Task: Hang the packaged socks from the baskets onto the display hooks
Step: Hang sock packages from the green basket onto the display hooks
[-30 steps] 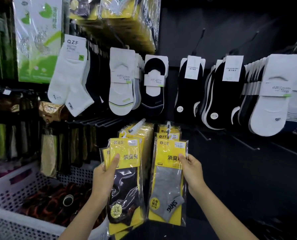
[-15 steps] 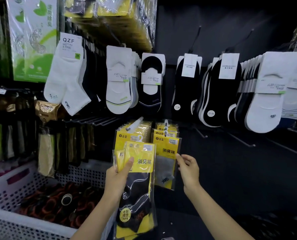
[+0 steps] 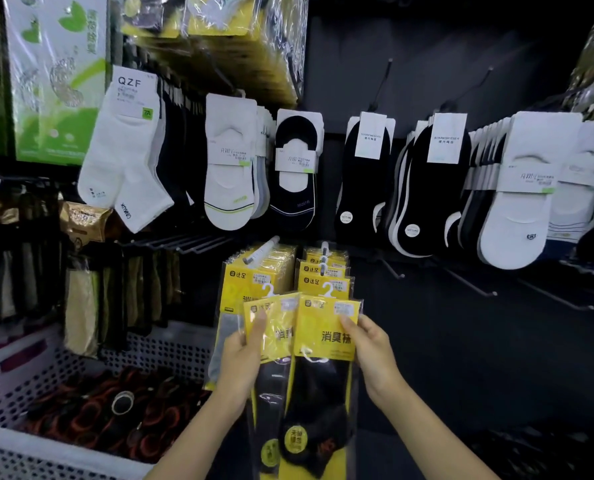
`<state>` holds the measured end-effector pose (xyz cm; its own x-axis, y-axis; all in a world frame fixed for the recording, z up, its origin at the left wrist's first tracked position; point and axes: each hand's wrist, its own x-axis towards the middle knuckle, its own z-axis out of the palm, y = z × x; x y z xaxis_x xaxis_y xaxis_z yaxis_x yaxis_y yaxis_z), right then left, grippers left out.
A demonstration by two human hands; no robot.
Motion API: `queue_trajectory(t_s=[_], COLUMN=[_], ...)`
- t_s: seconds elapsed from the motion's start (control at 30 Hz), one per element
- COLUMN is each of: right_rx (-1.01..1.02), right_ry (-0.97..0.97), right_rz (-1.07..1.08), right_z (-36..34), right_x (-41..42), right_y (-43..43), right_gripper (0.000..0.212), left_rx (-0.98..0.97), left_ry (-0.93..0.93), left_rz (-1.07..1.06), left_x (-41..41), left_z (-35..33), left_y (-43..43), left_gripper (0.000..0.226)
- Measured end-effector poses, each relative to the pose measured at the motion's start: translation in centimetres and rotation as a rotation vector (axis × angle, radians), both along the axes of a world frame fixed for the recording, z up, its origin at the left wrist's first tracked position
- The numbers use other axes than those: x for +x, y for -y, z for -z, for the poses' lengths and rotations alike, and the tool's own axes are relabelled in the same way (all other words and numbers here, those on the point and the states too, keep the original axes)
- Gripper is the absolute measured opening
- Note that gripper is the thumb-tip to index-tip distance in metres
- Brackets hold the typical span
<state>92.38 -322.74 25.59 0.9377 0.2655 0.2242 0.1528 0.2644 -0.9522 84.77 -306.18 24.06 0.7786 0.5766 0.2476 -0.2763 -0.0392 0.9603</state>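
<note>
Fingers (image 3: 350,325) of the right hand (image 3: 375,358) pinch the yellow header of a pack of black socks (image 3: 323,341). The left hand (image 3: 240,365) grips a second pack (image 3: 271,336) partly tucked behind it, and both are held just below the display hooks (image 3: 261,252). Yellow hanging packs (image 3: 318,271) crowd those hooks, close behind the held ones. A white perforated basket (image 3: 18,375) sits lower left. Above hangs a white sock (image 3: 126,161) with a card reading "QZF" and a green tag reading "7A".

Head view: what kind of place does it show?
Probably a shop's sock section: labelled socks hang in rows on wall hooks, a white basket stands below, and the left hand and right hand hold yellow sock packs.
</note>
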Motion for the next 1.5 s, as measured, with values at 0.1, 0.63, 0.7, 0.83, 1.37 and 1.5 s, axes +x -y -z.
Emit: queue_trajectory(t_s=[0.1,0.63,0.7,0.83,1.37,1.5], right_rx=[0.004,-0.068,-0.066,-0.111,-0.094,-0.006], right_ry=[0.03,0.018,-0.015,-0.081,0.053,0.062], right_rz=[0.068,0.13,0.17,0.301,-0.14,-0.012], right_z=[-1.0,-1.7,-1.4,-0.2,-0.5,-0.5], right_x=[0.7,4.2,4.8,5.9,-0.2,0.6], right_y=[0.4,-2.7,-2.8,-2.2,-1.1,-0.2], right_gripper=[0.017,0.01,0.008,0.022,0.021,0.019], left_rx=[0.045,0.116,0.106,0.082,0.056,0.016], left_ry=[0.048,0.135,0.126,0.147,0.134,0.17], left_rz=[-0.044,-0.093,-0.07,-0.047,0.205,0.209], left_x=[-0.3,-0.4,-0.2,-0.3,2.1,2.3], left_z=[-0.2,-0.4,-0.3,-0.5,-0.7,-0.8], left_y=[-1.6,-4.4,-4.5,-4.1,2.5,3.1], left_gripper=[0.044,0.048,0.046,0.04,0.038,0.035])
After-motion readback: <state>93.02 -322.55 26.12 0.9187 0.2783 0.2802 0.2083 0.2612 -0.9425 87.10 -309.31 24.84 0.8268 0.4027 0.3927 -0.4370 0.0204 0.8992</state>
